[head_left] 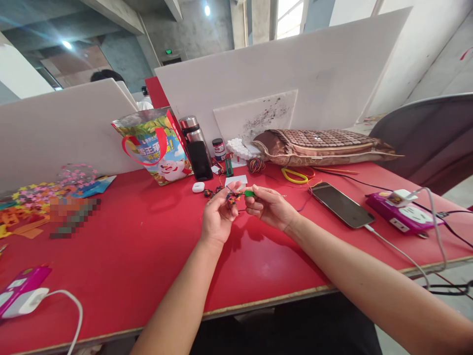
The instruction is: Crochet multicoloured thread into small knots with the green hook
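Observation:
Above the middle of the red table, my left hand (216,217) is closed around a small piece of multicoloured yarn work (233,198). My right hand (272,206) pinches the green grip of a crochet hook (250,194) close beside it. The hook's tip is too small to make out against the yarn. Behind my hands sits a ball of multicoloured yarn (256,165). Just beyond my left fingers, more dark mixed-colour yarn lies by a white earphone case (198,187). A purple strand trails from near my right hand toward the phone on the right.
A charging phone (343,204) and a purple power strip (404,214) with cables lie right. Yellow scissors (294,176), a beaded cushion (321,145), a steel flask (194,130) and a printed bag (157,148) stand or lie behind. Paper cut-outs (40,197) are at left.

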Demonstrator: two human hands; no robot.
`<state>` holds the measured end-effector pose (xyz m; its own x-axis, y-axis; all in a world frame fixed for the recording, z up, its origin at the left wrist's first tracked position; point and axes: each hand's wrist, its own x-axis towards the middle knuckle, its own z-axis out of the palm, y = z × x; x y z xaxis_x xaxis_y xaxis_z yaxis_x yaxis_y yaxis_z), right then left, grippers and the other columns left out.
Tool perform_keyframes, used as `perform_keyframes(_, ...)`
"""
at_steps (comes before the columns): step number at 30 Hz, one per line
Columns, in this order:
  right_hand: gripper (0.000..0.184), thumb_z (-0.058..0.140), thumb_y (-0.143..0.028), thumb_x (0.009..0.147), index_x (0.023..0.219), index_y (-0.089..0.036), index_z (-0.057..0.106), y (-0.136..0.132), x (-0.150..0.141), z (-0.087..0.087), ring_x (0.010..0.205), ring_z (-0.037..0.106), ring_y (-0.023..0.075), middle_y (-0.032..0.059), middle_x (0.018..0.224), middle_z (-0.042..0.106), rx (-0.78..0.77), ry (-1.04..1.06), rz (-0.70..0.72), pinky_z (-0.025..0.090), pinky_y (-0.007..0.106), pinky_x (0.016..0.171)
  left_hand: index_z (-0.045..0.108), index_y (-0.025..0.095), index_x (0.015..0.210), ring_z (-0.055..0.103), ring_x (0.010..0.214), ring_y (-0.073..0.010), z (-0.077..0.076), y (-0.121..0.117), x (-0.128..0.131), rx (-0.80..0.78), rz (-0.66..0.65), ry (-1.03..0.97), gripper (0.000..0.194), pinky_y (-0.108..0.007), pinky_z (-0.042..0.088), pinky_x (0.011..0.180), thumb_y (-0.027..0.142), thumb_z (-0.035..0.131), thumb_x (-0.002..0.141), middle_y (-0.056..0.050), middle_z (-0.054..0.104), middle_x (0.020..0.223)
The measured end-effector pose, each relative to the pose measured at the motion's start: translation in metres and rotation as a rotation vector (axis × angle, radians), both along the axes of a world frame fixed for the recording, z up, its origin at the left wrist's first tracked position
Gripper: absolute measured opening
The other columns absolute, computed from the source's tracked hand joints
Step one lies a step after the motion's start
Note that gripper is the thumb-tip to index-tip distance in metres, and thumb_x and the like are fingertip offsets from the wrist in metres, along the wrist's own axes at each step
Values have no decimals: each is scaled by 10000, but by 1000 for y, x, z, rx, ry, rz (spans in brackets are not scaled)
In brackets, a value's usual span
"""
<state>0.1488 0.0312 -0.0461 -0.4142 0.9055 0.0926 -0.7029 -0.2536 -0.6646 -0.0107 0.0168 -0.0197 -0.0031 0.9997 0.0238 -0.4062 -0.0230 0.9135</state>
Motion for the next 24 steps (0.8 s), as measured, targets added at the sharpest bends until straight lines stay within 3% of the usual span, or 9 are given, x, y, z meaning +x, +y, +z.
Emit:
perform_keyframes(4, 199, 801, -298, 885, 937, -106, 789, -3, -3, 2, 539, 302, 70, -10, 691, 567, -9, 6, 7, 369, 227, 522, 831, 138, 938, 335, 358, 13, 1, 1, 0, -74, -28, -131, 309, -183, 238, 346, 411, 750, 818, -139, 830, 1103)
perform_keyframes(11, 170, 795, -294, 882, 898, -124, 790, -5, -4, 3, 540, 289, 71, -12, 689, 580, -21, 37, -16, 368, 214, 515, 834, 144, 911, 283, 345, 17, -1, 4, -2, -96, -37, -210, 399, -153, 190, 359, 408, 967, 644, 7, 692, 618)
perform_keyframes(19, 220, 779, -331, 900, 967, -123, 802, -5, -6, 3, 542, 307, 72, -11, 698, 580, -3, 5, -70, 383, 227, 532, 854, 170, 938, 351, 392, 19, 2, -2, 4, -22, 20, -150, 421, -153, 244, 401, 148, 970, 534, 22, 700, 679)
perform_keyframes(24, 257, 814, -404, 869, 924, -153, 796, -7, -8, 5, 543, 341, 72, -14, 704, 578, 43, -64, -159, 393, 251, 539, 858, 188, 988, 404, 420, -3, 1, -4, 8, 17, 114, -89, 451, -171, 255, 407, 150, 960, 551, 53, 648, 653)
